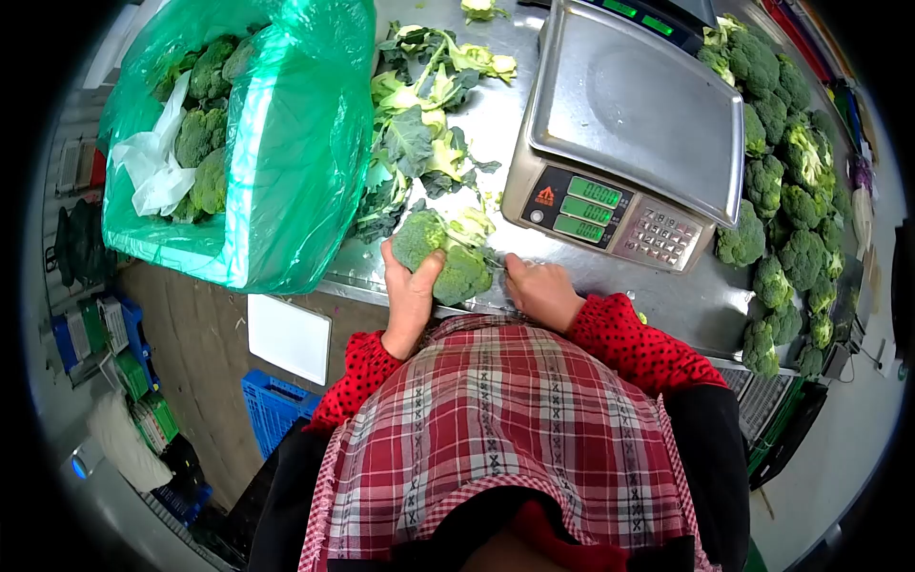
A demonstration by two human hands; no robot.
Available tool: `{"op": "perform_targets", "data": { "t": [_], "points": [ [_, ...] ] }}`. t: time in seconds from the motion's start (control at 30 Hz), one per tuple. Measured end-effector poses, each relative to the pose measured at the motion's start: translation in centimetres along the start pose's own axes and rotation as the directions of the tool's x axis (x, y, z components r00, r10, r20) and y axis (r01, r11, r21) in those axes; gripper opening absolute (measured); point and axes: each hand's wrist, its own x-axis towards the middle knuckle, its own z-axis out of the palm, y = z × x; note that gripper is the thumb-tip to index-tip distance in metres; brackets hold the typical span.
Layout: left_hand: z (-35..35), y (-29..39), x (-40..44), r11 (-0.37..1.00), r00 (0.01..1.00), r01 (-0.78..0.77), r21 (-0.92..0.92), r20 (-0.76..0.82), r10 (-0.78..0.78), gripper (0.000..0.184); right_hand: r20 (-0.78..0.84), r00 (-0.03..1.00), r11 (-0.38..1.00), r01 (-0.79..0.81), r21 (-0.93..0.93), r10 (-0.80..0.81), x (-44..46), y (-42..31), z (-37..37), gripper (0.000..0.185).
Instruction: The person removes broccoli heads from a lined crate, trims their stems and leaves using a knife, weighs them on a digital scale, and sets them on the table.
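My left hand (412, 291) is wrapped round a head of broccoli (461, 275) at the table's near edge, thumb on top of the florets. The green crown faces me and its pale stem side points away. Close by on the right, my right hand (541, 291) is closed on a small knife (495, 262); only a thin bit of blade shows, against the broccoli, and the handle is hidden in my fist. Just beyond lie trimmed broccoli leaves and stem pieces (419, 133) in a loose heap.
A crate lined with a green plastic bag (295, 153) holds several broccoli heads (200, 138) at the left. A weighing scale (634, 105) stands right of centre on the metal table (381, 272). Broccoli heads (796, 205) are piled along the right side. A blue crate (272, 410) is on the floor.
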Motion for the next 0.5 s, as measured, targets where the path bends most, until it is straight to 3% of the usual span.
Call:
{"op": "perform_targets", "data": {
  "t": [0.13,0.23,0.3,0.33,0.37,0.43,0.47,0.5],
  "points": [
    [0.5,0.3,0.4,1.000,0.997,0.029,-0.011,-0.066,-0.030,0.051,0.031,0.996,0.995,-0.078,-0.053,0.080,0.8,-0.9,-0.9,0.019],
    [0.8,0.8,0.1,0.998,0.996,0.055,0.027,-0.078,-0.053,0.055,-0.019,0.999,0.994,-0.041,-0.102,0.039,0.9,-1.7,-2.8,0.011],
    [0.9,0.5,0.3,0.997,0.985,0.081,-0.013,-0.154,-0.082,0.059,-0.002,0.999,0.990,-0.046,-0.137,0.046,1.4,-1.8,-3.6,0.009],
    [1.5,2.1,-0.3,0.983,0.982,0.135,-0.126,-0.117,-0.150,0.064,0.018,0.999,0.989,-0.039,-0.140,0.042,1.6,-1.9,-3.5,0.014],
    [1.9,1.7,-0.6,0.987,0.985,0.127,-0.101,-0.103,-0.137,0.064,0.032,0.999,0.990,-0.034,-0.140,0.039,2.0,-1.9,-3.5,0.019],
    [2.0,-0.2,-1.3,0.974,0.991,-0.133,0.185,0.043,0.127,0.065,0.231,0.967,0.987,-0.077,-0.143,0.109,3.4,-1.1,-3.3,0.015],
    [1.8,-0.7,-1.1,0.970,0.997,-0.079,0.231,0.041,0.072,0.065,0.393,0.912,0.990,-0.069,-0.126,0.113,4.1,-0.8,-4.2,0.015],
    [1.8,-0.1,-1.1,0.993,0.999,-0.007,0.121,0.041,0.002,0.061,0.548,0.829,0.991,-0.049,-0.125,0.110,4.6,-0.3,-6.0,0.016]
  ]
}}
